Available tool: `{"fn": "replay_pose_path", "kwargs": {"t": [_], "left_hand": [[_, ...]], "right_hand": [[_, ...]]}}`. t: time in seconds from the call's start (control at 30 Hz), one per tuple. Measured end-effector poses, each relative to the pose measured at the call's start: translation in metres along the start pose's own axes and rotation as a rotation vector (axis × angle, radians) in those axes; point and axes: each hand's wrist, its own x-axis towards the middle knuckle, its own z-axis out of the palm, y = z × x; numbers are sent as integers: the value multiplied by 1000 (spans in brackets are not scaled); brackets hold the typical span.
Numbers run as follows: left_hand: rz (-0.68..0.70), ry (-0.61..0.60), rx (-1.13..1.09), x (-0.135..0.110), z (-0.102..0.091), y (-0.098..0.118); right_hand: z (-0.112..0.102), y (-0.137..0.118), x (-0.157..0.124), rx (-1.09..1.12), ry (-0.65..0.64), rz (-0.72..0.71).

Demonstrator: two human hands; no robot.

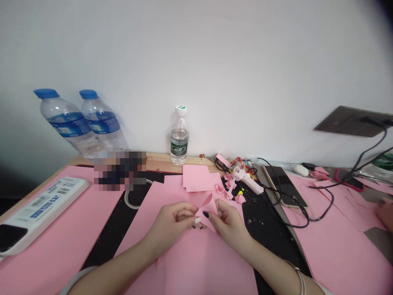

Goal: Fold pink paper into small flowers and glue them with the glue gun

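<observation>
My left hand (173, 221) and my right hand (229, 221) meet in the middle of the desk, both pinching a small folded piece of pink paper (207, 208). The paper stands up between the fingertips, just above a large pink sheet (196, 262) lying flat under my forearms. A stack of small pink squares (196, 177) lies just beyond my hands. Small finished pink paper flowers (220, 188) sit to the right of that stack, beside a pink and white glue gun (245, 180).
Two large water bottles (82, 123) and a small one (179, 137) stand at the wall. A white power strip (37, 209) lies at left, a phone (285, 184) and black cables (294, 213) at right. Another person's hand (387, 215) shows at the right edge.
</observation>
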Motion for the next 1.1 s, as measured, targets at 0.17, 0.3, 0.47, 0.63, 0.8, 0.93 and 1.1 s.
{"fn": "replay_pose_path", "kwargs": {"t": [0.17, 0.3, 0.47, 0.63, 0.8, 0.93, 1.1], "left_hand": [[-3, -29, 152, -3, 2, 4], [-43, -15, 144, -1, 2, 4], [-72, 18, 96, 3, 1, 5], [-91, 61, 82, 6, -2, 8], [-118, 72, 45, 10, -7, 8], [-142, 71, 37, 10, -7, 9], [-141, 75, 28, 9, -8, 11]], "right_hand": [[1, 0, -2, -35, -83, -14], [1, 0, -2, -22, -86, -8], [-1, -1, -1, 17, -68, 20], [-2, -1, 1, 80, -94, 68], [-1, -1, 1, 137, -145, 132], [0, 0, 0, 112, -138, 161], [-2, 0, 0, 43, -131, 146]]}}
